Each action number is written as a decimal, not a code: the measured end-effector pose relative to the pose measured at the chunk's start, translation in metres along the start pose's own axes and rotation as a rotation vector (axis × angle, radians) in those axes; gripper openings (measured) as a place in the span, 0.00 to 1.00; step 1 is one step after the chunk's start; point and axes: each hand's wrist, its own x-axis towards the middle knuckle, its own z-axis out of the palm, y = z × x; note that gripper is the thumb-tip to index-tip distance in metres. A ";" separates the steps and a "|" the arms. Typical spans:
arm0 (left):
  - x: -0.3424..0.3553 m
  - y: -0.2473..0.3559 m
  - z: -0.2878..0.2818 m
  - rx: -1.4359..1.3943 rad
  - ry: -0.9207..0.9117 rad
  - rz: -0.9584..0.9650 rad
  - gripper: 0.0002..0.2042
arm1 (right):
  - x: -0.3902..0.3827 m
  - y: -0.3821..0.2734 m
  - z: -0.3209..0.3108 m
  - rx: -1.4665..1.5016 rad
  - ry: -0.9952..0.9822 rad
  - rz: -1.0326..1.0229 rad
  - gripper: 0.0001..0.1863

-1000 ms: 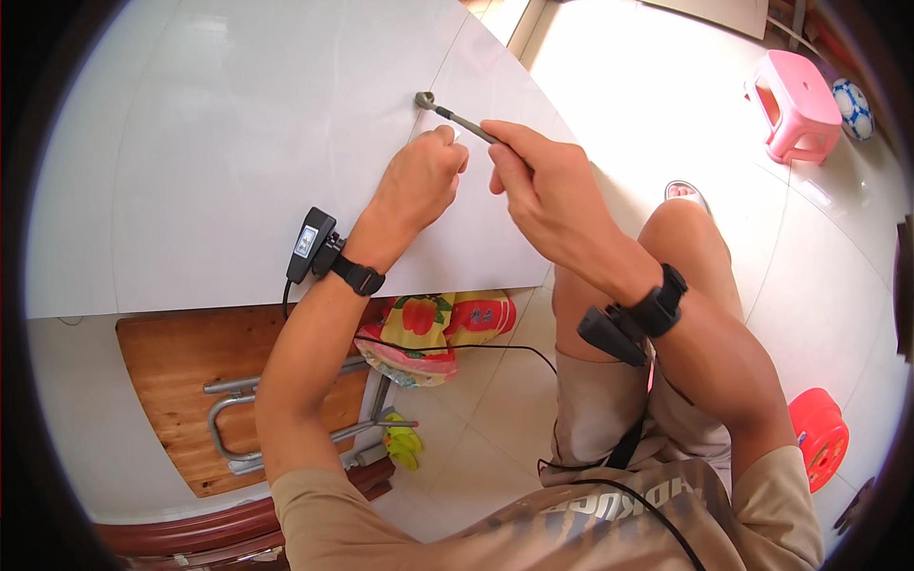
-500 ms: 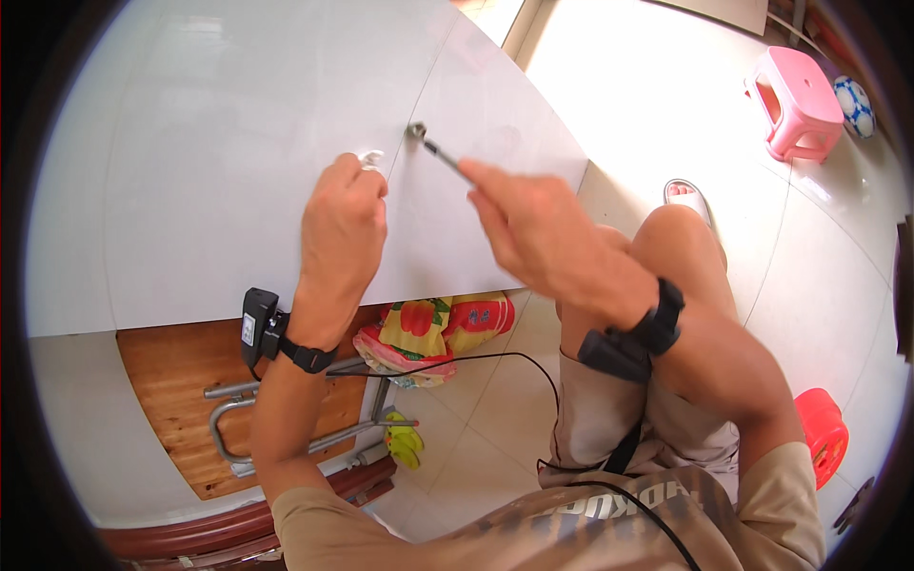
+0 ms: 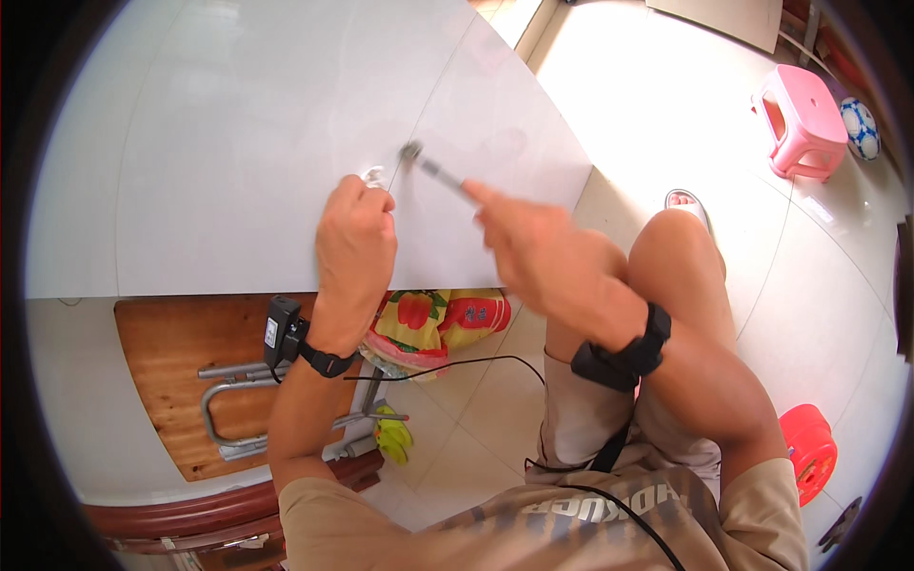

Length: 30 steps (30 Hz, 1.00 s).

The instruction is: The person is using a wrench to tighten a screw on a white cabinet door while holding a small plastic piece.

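My right hand (image 3: 533, 247) is closed around the handle of a slim metal tool (image 3: 445, 174), whose rounded head is blurred and reaches over the white tabletop (image 3: 219, 133) beside a thin line in it. Just left of that head, my left hand (image 3: 354, 228) is closed on a small white piece (image 3: 374, 175) that looks crumpled; what it is I cannot make out. Both wrists carry black strapped devices. Whether the tool's head touches the surface or the white piece, I cannot tell.
Below the table are a folded wooden board (image 3: 181, 390) with metal legs, colourful bags (image 3: 419, 324) and yellow-green items (image 3: 393, 438). A pink stool (image 3: 804, 109), a ball (image 3: 859, 128), a red plastic stool (image 3: 807, 452) and a black cable surround my bare knees on the tiled floor.
Both hands have moved down toward me since a second ago, the left also leftward, and the tool's head came down with them. The white piece now shows more above my left fingers.
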 end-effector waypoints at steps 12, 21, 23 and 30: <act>-0.039 -0.002 0.027 -0.010 0.041 0.016 0.06 | -0.006 -0.005 0.010 -0.062 0.013 0.009 0.21; -0.033 0.002 0.019 -0.061 0.059 -0.062 0.07 | -0.007 -0.004 0.004 -0.040 0.008 -0.027 0.17; -0.030 0.002 0.020 -0.123 0.101 -0.062 0.09 | -0.011 -0.006 0.005 -0.031 0.010 -0.036 0.17; -0.019 0.001 0.024 -0.120 0.254 -0.106 0.11 | -0.008 -0.008 0.010 0.004 0.014 -0.022 0.14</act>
